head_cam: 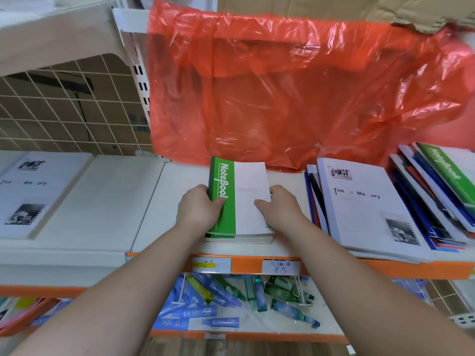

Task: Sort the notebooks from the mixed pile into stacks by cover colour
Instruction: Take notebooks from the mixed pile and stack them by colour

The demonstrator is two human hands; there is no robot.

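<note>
Gripping the green notebook (226, 222) by its spine, the left hand (198, 211) curls round it, while the right hand (279, 209) pinches its other edge; it tops a stack (241, 238) just below the red bag (282, 93).

Green notebook stack (250, 201) at centre of shelf (154, 227). Left grip (199, 210) clasps its spine edge, thumb on cover. Right grip (280, 208) holds the opposite edge. Mixed pile (434, 199) at 3 o'clock, red plastic bag (282, 86) at 12 o'clock.
</note>
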